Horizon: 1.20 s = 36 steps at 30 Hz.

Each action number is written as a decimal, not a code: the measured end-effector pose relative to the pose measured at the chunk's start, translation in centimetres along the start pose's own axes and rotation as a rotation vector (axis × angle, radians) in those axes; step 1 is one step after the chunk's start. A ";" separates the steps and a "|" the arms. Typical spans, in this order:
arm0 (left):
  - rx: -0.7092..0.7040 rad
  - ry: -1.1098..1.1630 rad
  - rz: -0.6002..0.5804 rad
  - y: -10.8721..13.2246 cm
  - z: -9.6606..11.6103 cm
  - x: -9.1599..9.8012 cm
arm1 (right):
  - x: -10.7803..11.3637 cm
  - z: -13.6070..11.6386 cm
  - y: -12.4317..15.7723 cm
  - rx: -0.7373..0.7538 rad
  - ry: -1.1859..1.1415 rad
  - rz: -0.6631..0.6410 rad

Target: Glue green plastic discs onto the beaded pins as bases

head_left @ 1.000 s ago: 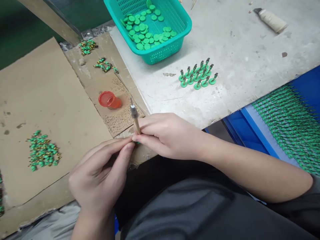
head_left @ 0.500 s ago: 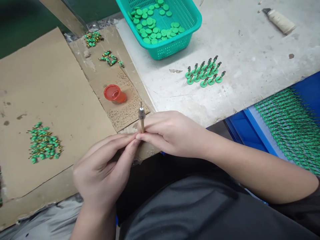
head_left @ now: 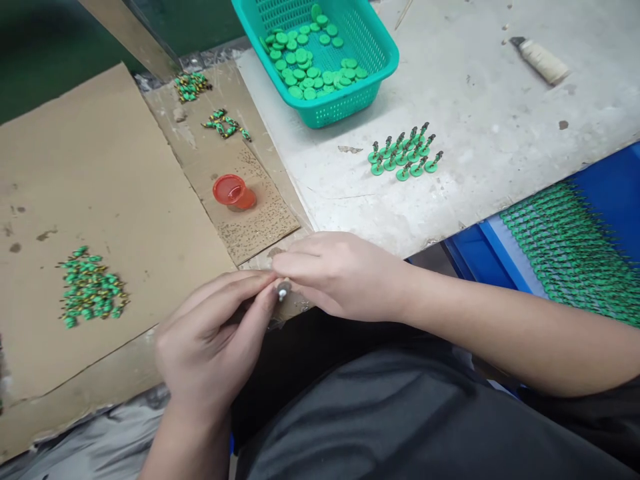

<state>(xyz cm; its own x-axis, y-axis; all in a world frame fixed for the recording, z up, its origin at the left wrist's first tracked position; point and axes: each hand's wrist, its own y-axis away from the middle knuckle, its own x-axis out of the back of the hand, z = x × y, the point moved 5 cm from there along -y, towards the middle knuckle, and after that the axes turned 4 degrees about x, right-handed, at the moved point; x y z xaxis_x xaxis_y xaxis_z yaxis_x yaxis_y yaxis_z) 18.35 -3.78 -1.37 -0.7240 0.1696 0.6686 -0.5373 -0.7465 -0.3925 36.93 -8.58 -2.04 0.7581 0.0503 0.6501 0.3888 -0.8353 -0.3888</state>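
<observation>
My right hand (head_left: pixel 345 273) is closed round a slim hand tool (head_left: pixel 283 291) with a dark collar and a pale metal tip. The tip points toward me, and most of the handle is hidden by my fingers. My left hand (head_left: pixel 215 333) pinches thumb against forefinger, touching the right fingertips. Whatever sits in that pinch is too small and covered to make out. Both hands are over the table's front edge. Just beyond them stands a red cup (head_left: pixel 234 192) on a speckled cardboard piece (head_left: pixel 265 227).
Small green-and-yellow figures (head_left: pixel 93 287) lie heaped on cardboard (head_left: pixel 125 180) at left, with smaller piles behind. A teal basket (head_left: pixel 340 110) holds green discs. Figures on green bases (head_left: pixel 403 153) stand at right. A tool with a wrapped handle (head_left: pixel 543 61) lies behind; blue trays (head_left: pixel 505 267) hold many green pieces.
The slim tool has tipped from upright to pointing toward me and lower. My right fingers have shifted around it; both hands stay together at the table edge. The view has shifted slightly.
</observation>
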 end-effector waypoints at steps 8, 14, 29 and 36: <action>0.258 0.070 0.036 0.0 -0.9 0.4 | 1.8 2.8 1.3 -0.442 -0.474 0.461; 0.559 0.478 0.019 -0.5 -2.0 1.5 | 1.4 2.7 1.5 -0.438 -0.608 0.496; 0.545 0.626 -0.034 -1.0 0.3 3.7 | 1.0 2.1 1.4 -0.450 -0.454 0.471; -0.024 0.071 0.002 -1.0 0.8 2.2 | 1.4 1.3 0.8 -0.366 -0.310 0.397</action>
<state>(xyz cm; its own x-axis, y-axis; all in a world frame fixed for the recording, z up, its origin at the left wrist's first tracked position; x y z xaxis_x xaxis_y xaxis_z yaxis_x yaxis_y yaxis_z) 17.64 -3.17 0.95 -0.7535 0.2140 0.6217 -0.5453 -0.7316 -0.4091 39.00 -8.50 -2.30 0.9463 -0.1914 0.2607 -0.1166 -0.9538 -0.2770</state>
